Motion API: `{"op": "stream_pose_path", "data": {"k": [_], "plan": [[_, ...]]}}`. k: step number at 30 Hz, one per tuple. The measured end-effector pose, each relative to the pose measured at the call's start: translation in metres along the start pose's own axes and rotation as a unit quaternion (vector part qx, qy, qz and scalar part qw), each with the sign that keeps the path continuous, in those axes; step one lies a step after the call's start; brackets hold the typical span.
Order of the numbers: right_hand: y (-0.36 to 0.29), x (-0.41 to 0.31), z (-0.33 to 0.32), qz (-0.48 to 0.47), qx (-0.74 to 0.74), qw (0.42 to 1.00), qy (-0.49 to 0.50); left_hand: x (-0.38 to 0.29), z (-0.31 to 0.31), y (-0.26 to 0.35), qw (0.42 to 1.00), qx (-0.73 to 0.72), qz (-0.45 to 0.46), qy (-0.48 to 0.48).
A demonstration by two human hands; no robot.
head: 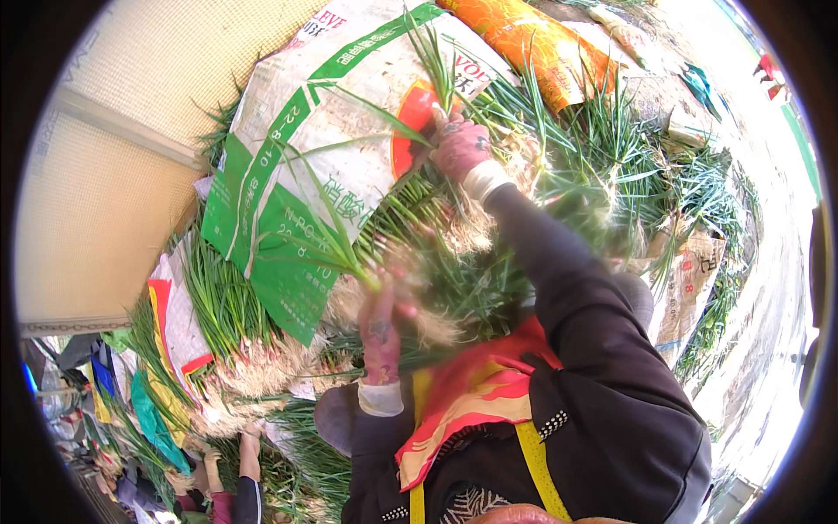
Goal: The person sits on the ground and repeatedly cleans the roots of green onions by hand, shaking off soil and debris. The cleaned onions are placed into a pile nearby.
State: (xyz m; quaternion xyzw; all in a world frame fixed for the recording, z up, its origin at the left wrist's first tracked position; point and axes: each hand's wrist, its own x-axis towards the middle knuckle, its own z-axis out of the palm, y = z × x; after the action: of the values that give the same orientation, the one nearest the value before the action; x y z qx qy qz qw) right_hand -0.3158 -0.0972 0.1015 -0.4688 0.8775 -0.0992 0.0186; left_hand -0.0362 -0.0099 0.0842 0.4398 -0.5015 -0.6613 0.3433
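Observation:
My left hand (pixel 380 337), in a patterned pink glove with a white cuff, grips a few spring onions low in front of me. Their leaves (pixel 334 245) fan up and left, while the pale roots beside the fingers are blurred. Farther out, my right hand (pixel 461 147), gloved alike, is closed around another green spring onion stalk (pixel 435 62). It is over the edge of a white and green printed woven sack (pixel 366 157). Just below that hand lies a row of spring onions with bushy roots (pixel 468 229). The fingertips of both hands are partly hidden.
Spring onion bundles (pixel 229 301) lie under the sack at left. An orange printed sack (pixel 537 49) and loose spring onions (pixel 609 144) are at upper right. A mesh-covered wall (pixel 118 170) stands left. Other people's hands (pixel 213 465) work among onions at lower left.

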Motion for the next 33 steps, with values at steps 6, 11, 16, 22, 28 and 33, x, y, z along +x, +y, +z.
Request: {"op": "stream_pose_path", "data": {"k": [6,11,16,22,28,33], "plan": [[0.111,0.015,0.005,0.052,0.256,0.962,0.084,0.001,0.0,0.005,0.954,-0.288,-0.062,-0.06],[0.281,-0.03,-0.042,0.196,-0.009,0.975,0.106,-0.002,-0.005,0.007,0.968,-0.232,-0.081,-0.052],[0.285,-0.062,-0.055,0.169,-0.089,0.982,0.005,-0.009,0.002,0.01,0.981,-0.173,-0.081,-0.042],[0.074,-0.074,-0.037,-0.167,0.331,0.925,-0.08,-0.014,0.009,0.01,0.991,-0.091,-0.071,-0.062],[-0.062,-0.104,-0.011,-0.449,0.094,0.888,-0.011,-0.023,0.0,0.01,0.99,-0.089,-0.089,-0.068],[-0.074,-0.135,-0.002,-0.438,0.142,0.886,-0.056,-0.032,-0.015,0.01,0.996,-0.039,-0.042,-0.073]]}}
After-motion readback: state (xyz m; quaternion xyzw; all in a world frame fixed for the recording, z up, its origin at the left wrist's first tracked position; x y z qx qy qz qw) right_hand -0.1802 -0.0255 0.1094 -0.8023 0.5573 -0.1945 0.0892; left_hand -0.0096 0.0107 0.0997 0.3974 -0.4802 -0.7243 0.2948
